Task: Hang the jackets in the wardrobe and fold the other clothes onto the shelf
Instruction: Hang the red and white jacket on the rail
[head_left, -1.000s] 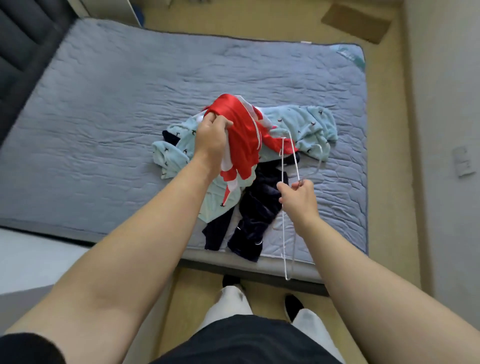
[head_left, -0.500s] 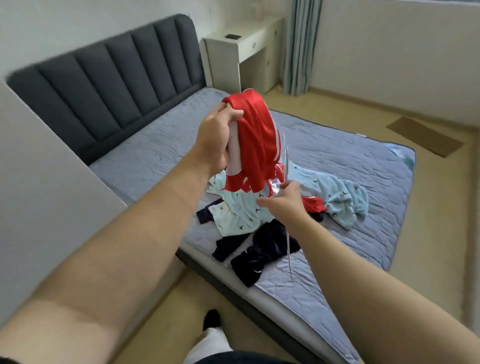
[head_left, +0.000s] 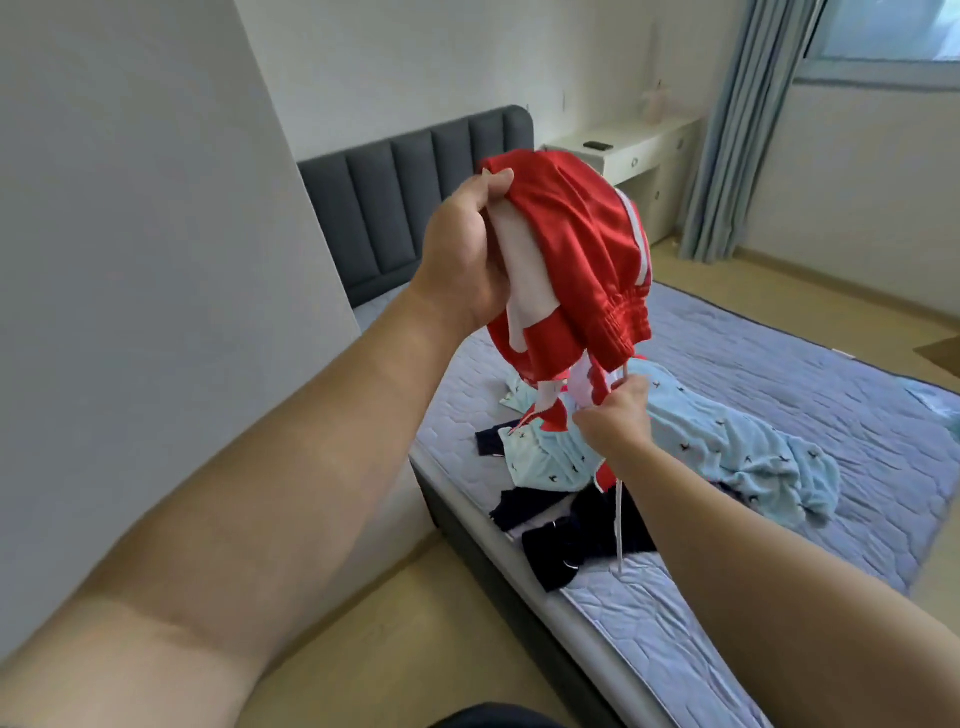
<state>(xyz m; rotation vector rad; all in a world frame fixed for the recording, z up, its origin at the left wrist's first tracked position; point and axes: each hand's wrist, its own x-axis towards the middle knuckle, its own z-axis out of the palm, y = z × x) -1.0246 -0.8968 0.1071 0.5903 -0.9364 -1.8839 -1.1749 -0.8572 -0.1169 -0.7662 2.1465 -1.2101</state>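
My left hand (head_left: 465, 254) grips a bunched red and white jacket (head_left: 582, 249) and holds it up above the bed. Below it, my right hand (head_left: 615, 415) pinches a thin white wire hanger (head_left: 619, 512), whose lower part hangs down past my wrist; its upper part is hidden behind the jacket's hem. On the bed (head_left: 831, 384) lies a pile of clothes: a light blue patterned garment (head_left: 727, 447) over dark navy clothes (head_left: 571, 540).
A grey wall panel (head_left: 156, 260) stands close on the left. The dark padded headboard (head_left: 415, 192) and a white bedside desk (head_left: 639, 150) are behind the jacket. Blue curtains (head_left: 727, 130) hang at the right. Wooden floor (head_left: 415, 623) runs along the bed's near side.
My left hand has lifted the red jacket off the pile, high above the bed. My right hand followed with the hanger, up to the jacket's hem. My view swung up and left.
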